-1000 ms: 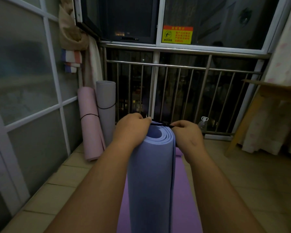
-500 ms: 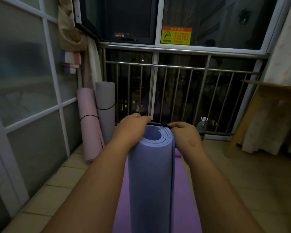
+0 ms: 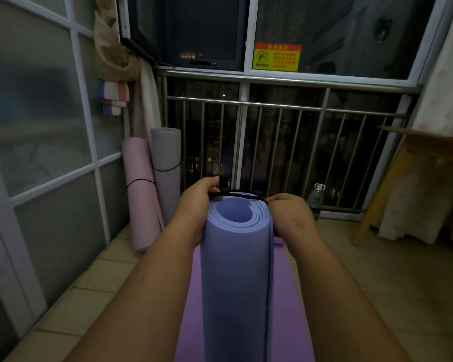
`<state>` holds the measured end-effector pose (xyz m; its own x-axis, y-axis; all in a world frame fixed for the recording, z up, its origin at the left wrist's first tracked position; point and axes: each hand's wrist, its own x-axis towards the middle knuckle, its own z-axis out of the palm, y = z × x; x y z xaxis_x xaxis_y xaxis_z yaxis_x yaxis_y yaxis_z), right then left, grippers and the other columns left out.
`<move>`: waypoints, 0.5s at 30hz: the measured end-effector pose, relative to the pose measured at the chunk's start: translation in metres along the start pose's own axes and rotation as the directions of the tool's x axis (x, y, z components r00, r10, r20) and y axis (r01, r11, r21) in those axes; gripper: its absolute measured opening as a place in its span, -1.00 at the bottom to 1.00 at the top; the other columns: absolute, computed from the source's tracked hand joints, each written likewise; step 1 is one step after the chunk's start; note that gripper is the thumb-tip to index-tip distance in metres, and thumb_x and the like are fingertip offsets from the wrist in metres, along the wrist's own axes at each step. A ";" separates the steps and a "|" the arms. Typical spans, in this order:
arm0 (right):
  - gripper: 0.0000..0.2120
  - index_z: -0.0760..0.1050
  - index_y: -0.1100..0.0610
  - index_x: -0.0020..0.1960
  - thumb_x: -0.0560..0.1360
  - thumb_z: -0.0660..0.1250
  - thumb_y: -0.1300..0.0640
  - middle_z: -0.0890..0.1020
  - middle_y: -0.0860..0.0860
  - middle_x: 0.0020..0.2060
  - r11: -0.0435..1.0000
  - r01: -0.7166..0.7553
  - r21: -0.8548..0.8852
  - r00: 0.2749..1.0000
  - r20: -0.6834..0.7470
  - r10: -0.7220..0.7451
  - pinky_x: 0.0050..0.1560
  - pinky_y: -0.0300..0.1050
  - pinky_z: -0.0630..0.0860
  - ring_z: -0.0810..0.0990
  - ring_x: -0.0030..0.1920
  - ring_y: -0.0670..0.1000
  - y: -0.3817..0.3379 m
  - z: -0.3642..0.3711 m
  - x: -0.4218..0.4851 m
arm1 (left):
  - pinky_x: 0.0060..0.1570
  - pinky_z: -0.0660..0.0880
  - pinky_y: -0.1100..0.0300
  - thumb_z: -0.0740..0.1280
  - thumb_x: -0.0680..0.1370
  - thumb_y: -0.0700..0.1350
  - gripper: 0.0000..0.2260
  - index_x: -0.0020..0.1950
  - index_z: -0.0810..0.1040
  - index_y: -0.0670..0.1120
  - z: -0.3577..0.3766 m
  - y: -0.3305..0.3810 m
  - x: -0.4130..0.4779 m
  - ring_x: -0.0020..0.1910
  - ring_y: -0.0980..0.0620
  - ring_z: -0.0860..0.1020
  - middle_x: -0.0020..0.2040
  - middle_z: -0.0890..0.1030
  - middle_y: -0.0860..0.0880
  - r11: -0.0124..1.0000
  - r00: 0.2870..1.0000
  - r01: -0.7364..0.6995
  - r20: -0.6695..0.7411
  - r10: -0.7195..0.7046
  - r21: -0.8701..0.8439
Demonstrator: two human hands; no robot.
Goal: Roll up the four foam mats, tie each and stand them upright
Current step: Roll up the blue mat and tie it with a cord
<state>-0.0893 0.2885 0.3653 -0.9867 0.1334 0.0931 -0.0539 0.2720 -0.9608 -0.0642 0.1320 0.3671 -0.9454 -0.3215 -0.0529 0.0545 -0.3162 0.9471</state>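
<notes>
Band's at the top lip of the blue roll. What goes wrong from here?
1. The black band is stretched across the top rim of the blue mat between left hand and right hand; if either grip slips, it likely snaps off.
2. The mat's outer edge lies free down its right side, so the roll may loosen.
3. Left at the rim, the band may slide off; the pink roll and grey roll wear theirs lower.

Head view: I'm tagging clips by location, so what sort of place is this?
Probably an enclosed home balcony at night: a metal railing below dark windows, a tiled floor, and cloths hung in the corner.
</notes>
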 end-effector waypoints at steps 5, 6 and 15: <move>-0.75 0.56 0.19 0.22 0.58 0.24 0.23 0.59 0.18 0.19 1.000 -0.026 -0.017 0.995 0.094 0.028 -0.04 -0.08 0.51 0.59 0.12 0.15 -0.007 -0.002 -0.006 | -0.26 0.45 0.16 0.27 0.59 -0.02 -0.67 -0.33 0.43 -0.14 0.000 -0.003 0.000 -0.45 0.04 0.47 -0.42 0.49 -0.05 1.000 0.999 -0.022 0.030 0.023 -0.005; -0.79 0.56 0.17 0.17 0.59 0.22 0.21 0.61 0.22 0.12 0.999 -0.020 -0.042 0.996 0.082 0.024 -0.14 -0.09 0.51 0.60 0.02 0.17 -0.007 -0.004 -0.006 | -0.25 0.45 0.16 0.26 0.59 0.00 -0.66 -0.33 0.42 -0.13 -0.001 -0.003 0.000 -0.46 0.04 0.47 -0.42 0.48 -0.05 1.000 0.999 -0.015 0.049 0.016 -0.009; -0.81 0.56 0.12 0.14 0.62 0.20 0.21 0.62 0.11 0.02 0.984 0.045 -0.175 0.983 0.186 -0.012 -0.10 -0.04 0.56 0.59 -0.03 0.13 -0.007 -0.012 -0.006 | -0.12 0.38 0.12 0.28 0.57 0.11 -0.66 -0.31 0.45 -0.06 -0.004 -0.006 0.005 -0.41 0.05 0.48 -0.44 0.50 0.03 0.995 0.989 -0.042 0.146 0.028 0.092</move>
<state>-0.0811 0.2967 0.3747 -0.9973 -0.0493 0.0546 -0.0708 0.4403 -0.8951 -0.0683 0.1282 0.3601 -0.9803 -0.1965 0.0208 0.0644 -0.2186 0.9737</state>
